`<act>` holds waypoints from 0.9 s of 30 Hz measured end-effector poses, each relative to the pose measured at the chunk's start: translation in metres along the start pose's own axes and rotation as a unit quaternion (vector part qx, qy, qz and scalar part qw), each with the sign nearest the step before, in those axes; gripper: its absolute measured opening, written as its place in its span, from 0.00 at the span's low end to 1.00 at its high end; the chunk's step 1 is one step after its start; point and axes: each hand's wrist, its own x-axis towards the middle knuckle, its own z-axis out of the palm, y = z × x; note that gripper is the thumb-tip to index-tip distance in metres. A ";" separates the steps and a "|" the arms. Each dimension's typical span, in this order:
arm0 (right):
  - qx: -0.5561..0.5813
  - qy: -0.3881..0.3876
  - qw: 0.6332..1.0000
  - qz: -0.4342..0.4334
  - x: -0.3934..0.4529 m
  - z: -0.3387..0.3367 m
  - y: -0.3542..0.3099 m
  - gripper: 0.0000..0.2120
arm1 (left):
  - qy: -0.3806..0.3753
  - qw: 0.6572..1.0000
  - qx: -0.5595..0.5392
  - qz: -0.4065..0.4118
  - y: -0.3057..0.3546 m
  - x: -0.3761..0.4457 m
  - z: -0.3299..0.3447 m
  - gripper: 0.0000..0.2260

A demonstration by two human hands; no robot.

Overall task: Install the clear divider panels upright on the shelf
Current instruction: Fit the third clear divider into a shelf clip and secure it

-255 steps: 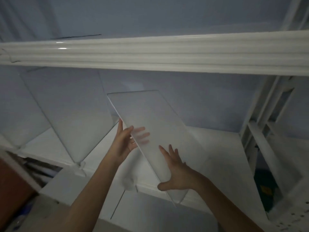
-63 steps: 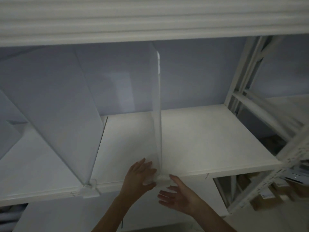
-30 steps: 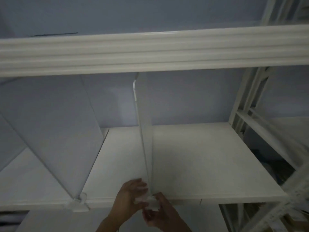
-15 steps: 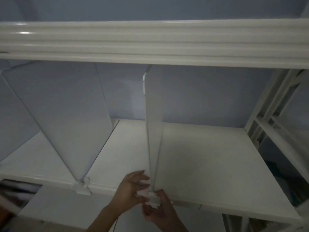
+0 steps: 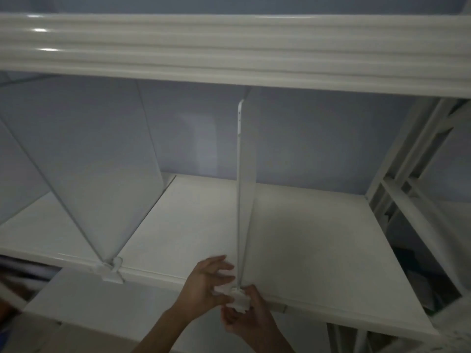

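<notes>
A clear divider panel [image 5: 245,189] stands upright and edge-on in the middle of the white shelf [image 5: 318,240]. Its foot sits in a white clip [image 5: 238,299] at the shelf's front edge. My left hand [image 5: 206,284] is at the left of the clip, fingers bent against the panel's foot. My right hand [image 5: 251,317] cups the clip from below and the right, thumb on it. A second clear panel [image 5: 102,179] stands to the left in its own white clip [image 5: 110,272].
The white front rail of the upper shelf [image 5: 229,52] hangs low across the top. A white slotted upright frame [image 5: 413,174] closes the right side. A third panel [image 5: 15,179] shows at the far left edge. A blue wall lies behind.
The panel went from being held flat to standing upright in the clip. Over the last second both hands stay at the clip; the view has shifted slightly.
</notes>
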 end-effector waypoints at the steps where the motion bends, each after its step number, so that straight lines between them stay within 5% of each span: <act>1: 0.001 0.000 1.000 0.000 -0.005 -0.003 -0.004 0.09 | 0.000 1.000 -0.004 -0.002 0.004 0.002 0.003 0.23; 27: 0.039 -0.011 0.998 -0.039 -0.050 -0.064 -0.055 0.06 | -0.009 0.999 0.035 0.036 0.065 0.030 0.075 0.20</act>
